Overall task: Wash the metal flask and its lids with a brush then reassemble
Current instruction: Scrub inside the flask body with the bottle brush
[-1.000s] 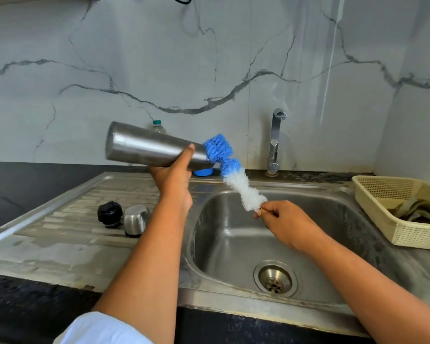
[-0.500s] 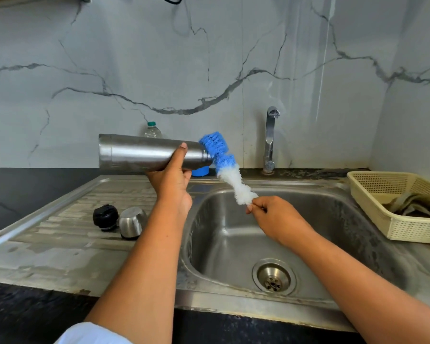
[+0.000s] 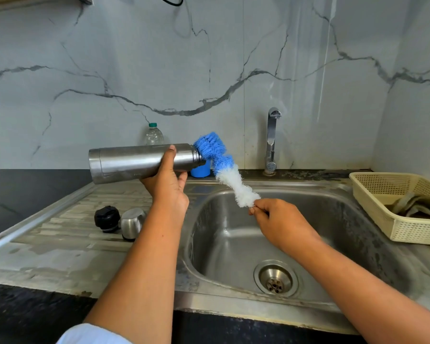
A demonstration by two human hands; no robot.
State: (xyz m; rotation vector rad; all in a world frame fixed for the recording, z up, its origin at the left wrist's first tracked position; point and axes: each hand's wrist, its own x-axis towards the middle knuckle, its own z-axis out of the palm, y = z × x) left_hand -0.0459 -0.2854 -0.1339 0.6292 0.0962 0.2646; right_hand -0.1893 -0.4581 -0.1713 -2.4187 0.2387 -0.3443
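Observation:
My left hand (image 3: 168,187) grips the metal flask (image 3: 132,163), held lying sideways above the drainboard with its open mouth pointing right. A blue and white bottle brush (image 3: 225,167) bends at that mouth, its blue tip against the rim. My right hand (image 3: 281,223) pinches the brush's lower end over the sink basin (image 3: 333,232). On the drainboard lie a black inner lid (image 3: 106,218) and, touching it on the right, a steel cup lid (image 3: 132,223).
A tap (image 3: 272,140) stands behind the basin. A cream plastic basket (image 3: 372,202) with a cloth sits at the right. A clear water bottle (image 3: 154,135) and a blue object (image 3: 200,171) stand by the wall behind the flask. The drain (image 3: 275,281) is open.
The flask has levelled out from a slight tilt, and the brush's blue tip has stayed bent at its mouth. Both lids lie where they were.

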